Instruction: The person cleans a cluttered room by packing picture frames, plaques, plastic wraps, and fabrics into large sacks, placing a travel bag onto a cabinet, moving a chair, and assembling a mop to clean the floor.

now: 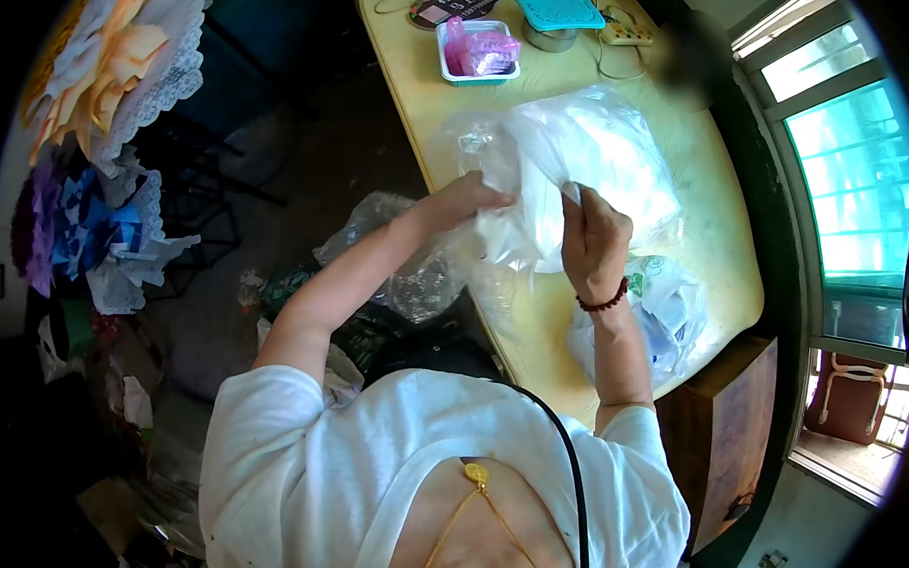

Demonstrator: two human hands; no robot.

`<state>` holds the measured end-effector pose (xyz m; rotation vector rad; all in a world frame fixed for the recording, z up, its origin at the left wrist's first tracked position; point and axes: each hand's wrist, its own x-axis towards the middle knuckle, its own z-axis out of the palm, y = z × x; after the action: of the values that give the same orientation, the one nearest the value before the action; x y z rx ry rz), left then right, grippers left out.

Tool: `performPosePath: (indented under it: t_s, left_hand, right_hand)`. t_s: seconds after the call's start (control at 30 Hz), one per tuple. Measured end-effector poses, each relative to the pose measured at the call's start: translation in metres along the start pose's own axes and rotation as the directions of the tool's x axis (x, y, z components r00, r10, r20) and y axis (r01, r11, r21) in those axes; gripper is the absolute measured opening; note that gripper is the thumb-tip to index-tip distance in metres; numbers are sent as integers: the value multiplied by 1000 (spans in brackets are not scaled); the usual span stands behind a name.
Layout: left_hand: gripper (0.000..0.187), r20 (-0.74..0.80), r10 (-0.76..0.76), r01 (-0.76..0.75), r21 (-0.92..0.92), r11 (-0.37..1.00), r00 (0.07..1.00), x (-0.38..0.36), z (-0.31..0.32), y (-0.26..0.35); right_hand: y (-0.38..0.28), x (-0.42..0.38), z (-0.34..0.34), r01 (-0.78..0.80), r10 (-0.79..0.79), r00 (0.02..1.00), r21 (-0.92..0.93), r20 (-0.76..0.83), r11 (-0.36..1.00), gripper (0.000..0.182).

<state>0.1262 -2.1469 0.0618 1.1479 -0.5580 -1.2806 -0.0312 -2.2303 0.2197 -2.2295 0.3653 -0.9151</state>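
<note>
Left hand [464,200]: clenched on the left edge of a clear plastic bag [579,168] of white material.
Right hand [593,239]: gripping the same bag at its near edge, beaded bracelet [604,300] on the wrist.
Bag: resting on the wooden table [716,243], mid-scene, between both hands.
Near right: another plastic bag [664,311], just beside the right wrist.
Far end: white tray [478,52] with pink packets, metal bowl with teal lid [557,9].
Left: paper flowers [112,62], well apart.

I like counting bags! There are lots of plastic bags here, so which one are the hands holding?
Both hands, left hand and right hand, grip the big clear bag of white stuff mid-table. The printed bag lies untouched by the right wrist.
</note>
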Motion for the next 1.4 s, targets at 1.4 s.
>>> performPosePath:
  t_s: [1.4]
  left_hand:
    - [20, 301, 69, -305, 951, 44, 951, 111, 49, -70]
  right_hand:
    - [11, -15, 31, 79, -104, 978, 136, 182, 987, 14]
